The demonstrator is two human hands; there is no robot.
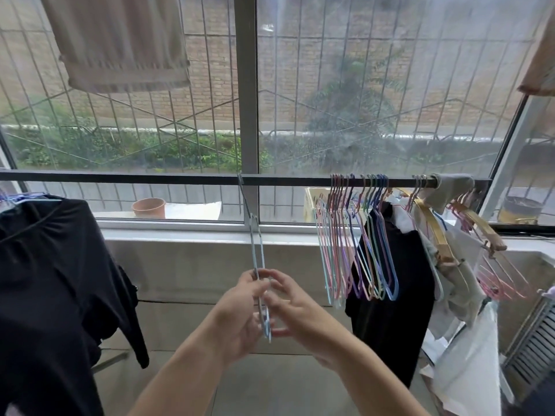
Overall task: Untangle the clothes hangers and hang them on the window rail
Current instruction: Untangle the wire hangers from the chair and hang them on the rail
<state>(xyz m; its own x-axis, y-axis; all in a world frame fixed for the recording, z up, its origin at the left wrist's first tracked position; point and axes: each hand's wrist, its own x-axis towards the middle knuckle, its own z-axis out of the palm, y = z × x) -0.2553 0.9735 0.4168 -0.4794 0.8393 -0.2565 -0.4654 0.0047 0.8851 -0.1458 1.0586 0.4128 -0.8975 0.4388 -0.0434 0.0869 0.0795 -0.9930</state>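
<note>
Head view: looking forward and down at a window with a dark rail [180,177] running across it.
Held hangers: thin light blue hangers [258,265] are hanging edge-on from the rail near the window's centre post, hooks over the rail, lower ends reaching down between both hands; count unclear, they are overlapping.
Left hand [240,313]: fingers are curling round the hangers' lower part, thumb up near the wire, gripping it.
Right hand [295,313]: fingers are pinching the same hangers from the other side, fingertips meeting the left hand's at the wire.
Hung hangers: a bunch of coloured hangers [357,235], pink, purple, blue and green, is hanging on the rail to the right, packed close together.
Far right hangers: wooden and pink hangers [477,232] are hanging tilted near the rail's right end, mixed with pale cloth.
Black garment right [390,280]: hanging behind the coloured bunch.
Black garment left [54,280]: hanging at the left on a hanger.
Towel [120,43]: beige, hanging up top left in front of the glass.
Pot [149,207]: terracotta, sitting on the outer sill.
Outside: metal grille, brick wall, green plants.
</note>
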